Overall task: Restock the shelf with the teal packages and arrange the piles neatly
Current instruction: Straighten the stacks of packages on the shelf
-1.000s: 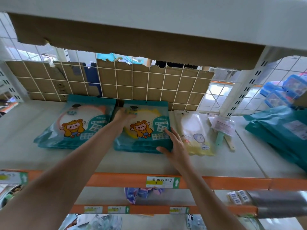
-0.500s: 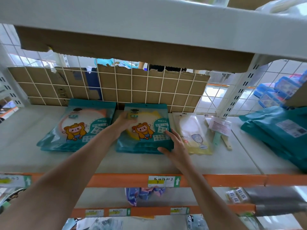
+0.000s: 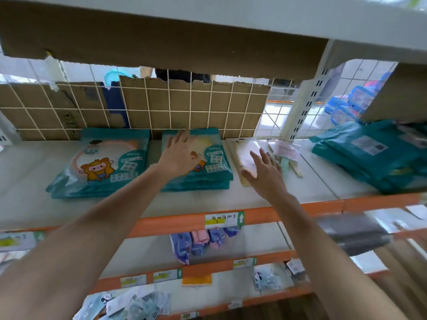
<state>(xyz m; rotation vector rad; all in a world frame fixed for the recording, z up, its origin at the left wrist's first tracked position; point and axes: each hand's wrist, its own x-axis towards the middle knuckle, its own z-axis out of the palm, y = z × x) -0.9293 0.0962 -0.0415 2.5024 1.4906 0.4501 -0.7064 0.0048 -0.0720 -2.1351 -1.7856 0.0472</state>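
On the white shelf board with the orange front rail (image 3: 30,185), two piles of flat teal plastic packages printed with a cartoon pig lie side by side near the wire-grid back (image 3: 180,107). The left pile (image 3: 101,162) is fanned and skewed at its lower corner, and the right pile (image 3: 217,162) sits squarer. The left hand (image 3: 179,155) is spread above the right pile, fingers apart and holding nothing; the blur hides whether it touches the top package. The right hand (image 3: 265,174), also spread and empty, hangs over the pale cream flat package (image 3: 236,158) just beside that pile. The step looks like squaring the stacks. To do it well, set flat palms against opposite edges, tap the packages flush, keep a gap from the cream package, then true up the sloppier left pile. A heap of teal packages (image 3: 374,158) lies in the next bay, well to the right
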